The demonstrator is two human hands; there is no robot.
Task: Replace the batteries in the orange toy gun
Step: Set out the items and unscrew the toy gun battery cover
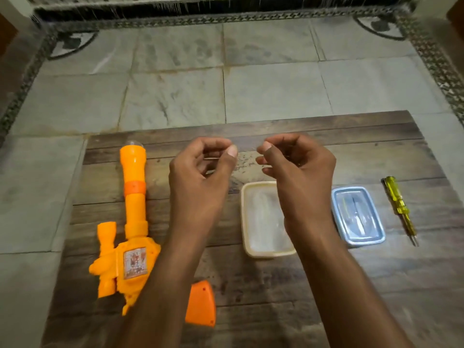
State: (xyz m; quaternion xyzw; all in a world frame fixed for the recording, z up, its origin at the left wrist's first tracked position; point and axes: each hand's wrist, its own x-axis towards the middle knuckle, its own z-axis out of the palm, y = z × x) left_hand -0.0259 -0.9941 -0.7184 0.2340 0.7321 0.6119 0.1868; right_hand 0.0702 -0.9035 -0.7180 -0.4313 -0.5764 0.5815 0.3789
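The orange toy gun (130,222) lies on the left of the wooden board (276,285), barrel pointing away from me. Its grip end is partly hidden by my left forearm. A loose orange cover piece (202,303) lies beside it near the front. My left hand (200,169) and my right hand (296,167) hover side by side above the board's middle, fingers curled, each thumb pressed to its forefinger. Between them they seem to pinch a thin clear film (247,148), which is barely visible. No batteries show clearly.
A cream plastic container (247,222) sits under my right wrist, and a blue container (357,217) holding pale shiny items stands right of it. A yellow-handled screwdriver (399,207) lies at the board's right edge. Grey floor tiles surround the board.
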